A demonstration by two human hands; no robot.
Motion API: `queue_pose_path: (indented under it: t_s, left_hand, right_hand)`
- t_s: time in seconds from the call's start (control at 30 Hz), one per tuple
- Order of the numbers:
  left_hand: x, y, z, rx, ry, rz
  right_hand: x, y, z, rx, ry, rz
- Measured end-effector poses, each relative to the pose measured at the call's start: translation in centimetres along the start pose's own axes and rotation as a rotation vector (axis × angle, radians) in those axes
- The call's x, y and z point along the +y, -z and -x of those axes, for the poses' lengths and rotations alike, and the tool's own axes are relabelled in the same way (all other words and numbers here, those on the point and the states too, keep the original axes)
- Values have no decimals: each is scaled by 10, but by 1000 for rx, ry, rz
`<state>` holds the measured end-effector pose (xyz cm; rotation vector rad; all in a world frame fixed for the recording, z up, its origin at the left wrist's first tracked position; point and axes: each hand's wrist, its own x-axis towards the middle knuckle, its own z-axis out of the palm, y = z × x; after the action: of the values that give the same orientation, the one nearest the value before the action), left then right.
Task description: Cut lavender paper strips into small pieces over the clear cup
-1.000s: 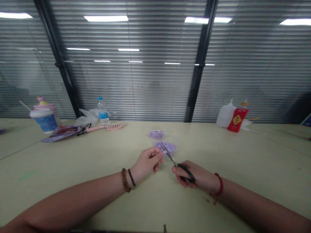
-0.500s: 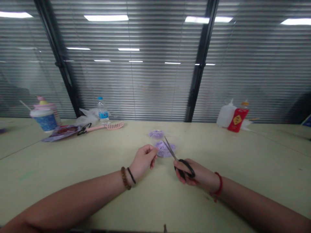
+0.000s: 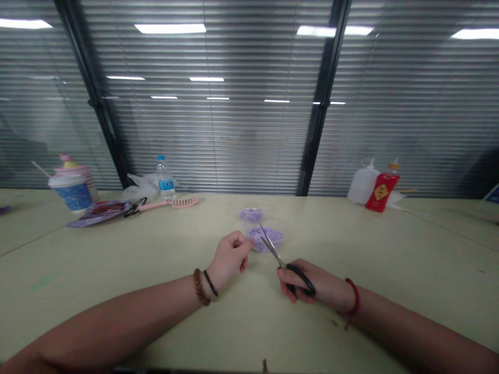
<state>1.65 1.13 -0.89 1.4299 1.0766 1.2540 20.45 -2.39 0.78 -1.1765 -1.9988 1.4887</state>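
My right hand [image 3: 298, 280] grips black-handled scissors [image 3: 275, 252], fingers in the handle loops. The blades point up and left, slightly apart, over a clear bowl of small purple pieces [image 3: 273, 236]. My left hand [image 3: 232, 254] is closed in a pinch at the near left side of that bowl. What its fingertips hold, if anything, is too small to make out. Just behind stands a smaller clear container of purple pieces [image 3: 250, 215].
At the back left are a blue-and-white cup [image 3: 74, 195], a purple packet [image 3: 99, 212], a pink hairbrush [image 3: 185, 201] and a water bottle [image 3: 166, 179]. A white squeeze bottle [image 3: 362, 184] and a red pouch [image 3: 382, 192] stand at the back right on the pale table [image 3: 187, 332].
The scissors have dropped slightly toward me and left, and their blades have come closer together. My left hand has barely moved.
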Motion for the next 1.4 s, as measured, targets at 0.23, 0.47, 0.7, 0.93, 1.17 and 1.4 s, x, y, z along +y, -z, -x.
queue_pose_path:
  t_s: [0.23, 0.47, 0.7, 0.93, 1.17, 1.4]
  left_hand:
    - [3, -1, 4, -67, -17, -44]
    - [3, -1, 4, -88, -42, -135]
    - [4, -2, 5, -104, -39, -123]
    - [5, -2, 5, -113, -25, -108]
    - [2, -4, 0, -127, 10, -13]
    - [-3, -2, -4, -82, 19, -50]
  right_hand:
    - [-2, -1, 1, 8, -42, 33]
    - [0, 1, 1, -10, -47, 52]
    - [-1, 1, 0, -16, -64, 20]
    - [1, 1, -1, 3, -57, 2]
    - [11, -1, -8, 181, -42, -6]
    - [13, -2, -11, 208, -29, -133]
